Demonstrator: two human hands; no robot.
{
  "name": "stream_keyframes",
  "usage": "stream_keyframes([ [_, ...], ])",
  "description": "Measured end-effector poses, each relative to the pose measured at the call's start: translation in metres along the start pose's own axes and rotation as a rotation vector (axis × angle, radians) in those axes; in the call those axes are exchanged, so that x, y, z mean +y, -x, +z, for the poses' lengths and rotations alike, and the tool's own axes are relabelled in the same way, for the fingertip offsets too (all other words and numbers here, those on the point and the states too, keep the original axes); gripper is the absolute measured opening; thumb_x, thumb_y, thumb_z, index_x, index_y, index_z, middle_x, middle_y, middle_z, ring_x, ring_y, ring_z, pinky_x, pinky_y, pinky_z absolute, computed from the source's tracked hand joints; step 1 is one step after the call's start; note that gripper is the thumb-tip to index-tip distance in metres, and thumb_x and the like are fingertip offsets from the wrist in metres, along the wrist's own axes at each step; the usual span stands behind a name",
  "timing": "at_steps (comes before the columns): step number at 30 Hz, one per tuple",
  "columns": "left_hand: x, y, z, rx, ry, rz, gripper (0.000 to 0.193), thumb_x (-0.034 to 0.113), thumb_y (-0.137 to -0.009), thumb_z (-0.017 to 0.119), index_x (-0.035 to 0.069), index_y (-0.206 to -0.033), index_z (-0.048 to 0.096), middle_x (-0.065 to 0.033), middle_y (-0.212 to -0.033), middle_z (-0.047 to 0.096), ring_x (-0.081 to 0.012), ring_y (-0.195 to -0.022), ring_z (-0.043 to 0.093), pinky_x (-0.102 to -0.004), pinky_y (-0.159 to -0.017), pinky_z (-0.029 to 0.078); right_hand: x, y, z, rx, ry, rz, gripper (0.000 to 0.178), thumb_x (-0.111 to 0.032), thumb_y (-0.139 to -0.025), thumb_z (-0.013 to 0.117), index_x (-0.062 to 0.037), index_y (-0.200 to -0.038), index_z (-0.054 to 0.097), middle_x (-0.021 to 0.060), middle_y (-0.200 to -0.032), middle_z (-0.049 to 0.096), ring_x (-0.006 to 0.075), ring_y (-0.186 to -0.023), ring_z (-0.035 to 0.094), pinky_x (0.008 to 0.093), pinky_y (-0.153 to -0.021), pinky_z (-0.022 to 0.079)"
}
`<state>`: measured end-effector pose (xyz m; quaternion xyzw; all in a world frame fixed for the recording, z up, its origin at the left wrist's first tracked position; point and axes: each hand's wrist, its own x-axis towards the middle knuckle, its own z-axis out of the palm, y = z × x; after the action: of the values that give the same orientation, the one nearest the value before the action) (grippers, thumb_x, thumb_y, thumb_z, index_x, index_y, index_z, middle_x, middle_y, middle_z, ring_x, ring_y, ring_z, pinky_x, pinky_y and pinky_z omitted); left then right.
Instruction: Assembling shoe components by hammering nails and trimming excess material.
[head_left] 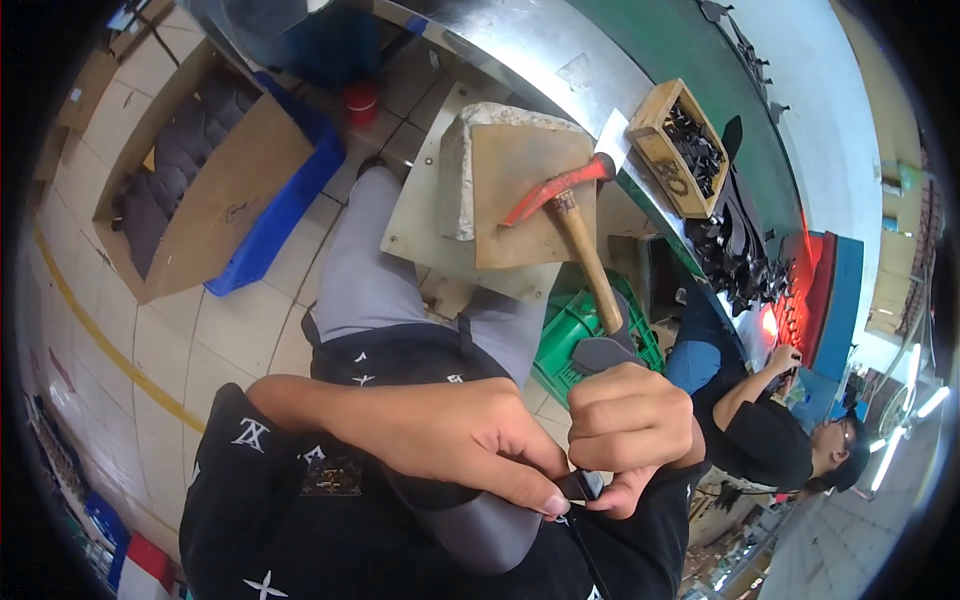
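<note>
Close to my body, my left hand (480, 430) is closed on a dark grey, curved leather-like piece (475, 530), its thumb and fingers at the piece's narrow end. My right hand (632, 425) pinches a small shiny black part (583, 486) at that same end, its other fingers curled. The two hands' fingertips almost meet there, and the exact joint between them is hidden. Just beyond my right hand shows another dark grey rounded piece (605, 352). A red-headed hammer (575, 225) with a wooden handle lies on a tan board (500, 155), its handle pointing toward my right hand.
Under the board stands a pale stone block (458, 180). A wooden box of small black parts (650, 125) and a heap of black pieces (735, 250) lie on the bench at right. Nearby are a green crate (560, 350), a cardboard box of grey pieces (215, 235) and a seated co-worker (765, 440).
</note>
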<state>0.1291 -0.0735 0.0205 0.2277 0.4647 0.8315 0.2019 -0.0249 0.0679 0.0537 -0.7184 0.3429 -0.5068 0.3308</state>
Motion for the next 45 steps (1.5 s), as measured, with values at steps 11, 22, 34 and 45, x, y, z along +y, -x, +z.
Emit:
stream_keyframes([
  [11,-0.003,0.012,0.007,0.056,-0.083,0.061,0.026,0.022,-0.096,0.066,-0.004,-0.096,0.069,-0.0140,-0.072,0.064,-0.0222,-0.060,0.061,-0.0329,-0.052,0.041,0.012,-0.003,0.008,-0.064,-0.102,-0.054,0.038,-0.024,-0.092,0.065,0.0098,-0.076,0.061,0.0106,-0.064,0.054,0.0200,-0.047,0.047,0.0292,-0.037,0.032],
  [22,0.001,0.015,0.009,0.342,-0.349,0.201,0.017,0.011,-0.090,0.069,-0.006,-0.092,0.070,-0.0143,-0.081,0.069,-0.0248,-0.067,0.069,-0.0306,-0.058,0.052,-0.001,0.035,-0.029,0.081,0.225,0.355,0.068,-0.049,-0.085,0.072,0.0099,-0.118,0.064,0.0231,-0.107,0.070,0.0343,-0.091,0.072,0.0368,-0.073,0.058],
  [34,-0.012,-0.004,0.027,0.557,-0.744,0.396,0.018,0.014,-0.081,0.075,-0.001,-0.089,0.068,-0.0093,-0.078,0.064,-0.0272,-0.067,0.064,-0.0343,-0.058,0.053,-0.031,0.033,0.056,0.505,0.174,0.295,0.038,-0.005,-0.082,0.068,0.0097,-0.116,0.066,0.0261,-0.111,0.069,0.0381,-0.112,0.066,0.0625,-0.106,0.037],
  [45,-0.016,0.001,0.018,0.673,-0.879,0.093,0.019,0.010,-0.083,0.071,-0.001,-0.098,0.068,-0.0155,-0.087,0.069,-0.0312,-0.074,0.068,-0.0369,-0.065,0.055,0.010,0.035,0.069,0.766,0.068,0.307,0.025,0.004,-0.086,0.059,0.0076,-0.108,0.070,0.0202,-0.101,0.073,0.0362,-0.105,0.070,0.0597,-0.105,0.042],
])
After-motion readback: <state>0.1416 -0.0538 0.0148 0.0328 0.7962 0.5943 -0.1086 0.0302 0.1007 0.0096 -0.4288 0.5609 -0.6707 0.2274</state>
